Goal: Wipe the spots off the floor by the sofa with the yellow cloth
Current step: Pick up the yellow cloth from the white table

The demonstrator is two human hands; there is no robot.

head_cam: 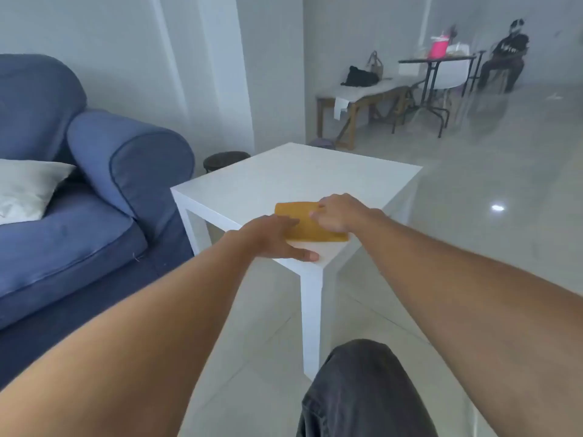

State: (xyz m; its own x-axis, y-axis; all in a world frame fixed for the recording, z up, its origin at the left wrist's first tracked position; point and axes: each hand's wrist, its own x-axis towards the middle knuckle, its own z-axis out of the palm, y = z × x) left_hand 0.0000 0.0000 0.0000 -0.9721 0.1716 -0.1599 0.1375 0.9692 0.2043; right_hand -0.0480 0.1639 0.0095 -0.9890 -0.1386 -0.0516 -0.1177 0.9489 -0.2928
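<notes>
A folded yellow cloth [307, 224] lies flat near the front corner of a white side table [284, 181]. My left hand [273, 238] rests palm down on the table, fingers spread, its fingertips over the cloth's near left edge. My right hand [339, 213] lies on the cloth's right part with fingers curled onto it; whether it grips the cloth I cannot tell. The blue sofa [79, 190] stands left of the table. Pale tiled floor [262, 335] runs between sofa and table; I see no spots on it.
A white cushion [25, 187] sits on the sofa seat. A small dark round bin [225, 159] stands behind the table by the wall. My knee in dark trousers [359, 392] is at the bottom. Far right: a bench, a folding table, a seated person [504, 58].
</notes>
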